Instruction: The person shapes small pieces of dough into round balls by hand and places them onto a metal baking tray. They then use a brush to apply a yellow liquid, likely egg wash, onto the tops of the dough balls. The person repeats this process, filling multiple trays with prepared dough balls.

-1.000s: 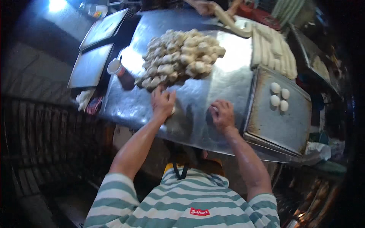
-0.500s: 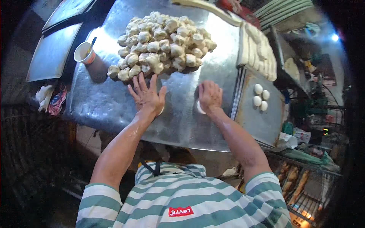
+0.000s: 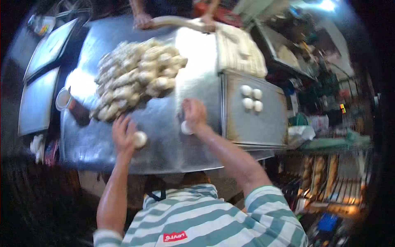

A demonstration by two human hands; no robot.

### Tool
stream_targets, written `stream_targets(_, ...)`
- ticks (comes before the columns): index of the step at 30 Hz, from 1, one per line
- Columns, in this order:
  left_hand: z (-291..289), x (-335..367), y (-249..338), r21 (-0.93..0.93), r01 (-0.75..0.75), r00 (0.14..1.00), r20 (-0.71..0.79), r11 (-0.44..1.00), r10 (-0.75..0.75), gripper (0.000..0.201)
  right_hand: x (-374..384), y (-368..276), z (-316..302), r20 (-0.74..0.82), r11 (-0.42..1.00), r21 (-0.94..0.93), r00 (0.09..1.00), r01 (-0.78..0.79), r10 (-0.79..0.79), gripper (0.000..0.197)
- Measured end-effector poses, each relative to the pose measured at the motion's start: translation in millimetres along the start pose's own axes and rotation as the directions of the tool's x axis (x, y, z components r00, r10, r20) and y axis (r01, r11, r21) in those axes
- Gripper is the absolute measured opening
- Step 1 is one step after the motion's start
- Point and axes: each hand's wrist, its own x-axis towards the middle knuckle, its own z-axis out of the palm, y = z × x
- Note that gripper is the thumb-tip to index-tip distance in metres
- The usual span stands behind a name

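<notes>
A white round dough ball (image 3: 140,140) lies on the metal table by the thumb side of my left hand (image 3: 124,135). The fingers of that hand, somewhat blurred, stretch to the near edge of a big heap of pale dough pieces (image 3: 142,68). Further right, my right hand (image 3: 194,112) rests low over the tabletop with its fingers bent together. What lies beneath those fingers is hidden. Another dough ball (image 3: 187,127) shows beside the heel of my right hand, partly covered by it.
Several dough balls (image 3: 252,98) sit on a flat tray (image 3: 257,127) at right. Behind it are stacked dough strips (image 3: 238,49). Across the metal table (image 3: 160,152), another person's hands (image 3: 142,20) hold a long dough roll (image 3: 177,20). A cup (image 3: 63,99) stands left.
The view has shifted, and another person's hands now show at the far edge on the dough roll. My left hand's spread fingers have drawn closer together, and its dough ball is now uncovered.
</notes>
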Motion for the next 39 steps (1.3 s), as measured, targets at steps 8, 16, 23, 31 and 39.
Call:
stream_targets(8,48,-41,123,-0.128,0.187,0.922,0.365,0.974,-0.129,0.047,-115,18,-126,0.122,0.856,0.516,0.989,0.012,-0.087,0.035)
stream_targets(16,270,-59,304,-0.253,0.200,0.789,0.615,0.946,-0.002,0.029,-90,191,-255,0.047,0.797,0.502,0.931,-0.336,0.363,0.035)
stream_targets(23,302,-57,297,0.014,-0.184,0.863,0.481,0.983,0.155,0.032,-72,202,-263,-0.020,0.926,0.255,0.956,-0.279,0.294,0.033)
stream_targets(31,269,-41,304,0.122,-0.063,0.857,0.514,0.991,-0.009,0.035,-34,201,-253,-0.184,0.993,0.017,0.976,-0.117,0.118,0.024)
stream_targets(39,108,74,162,0.309,-0.030,0.999,0.044,0.951,0.017,0.037,-31,115,-194,-0.241,0.931,0.361,0.960,-0.049,0.144,0.017)
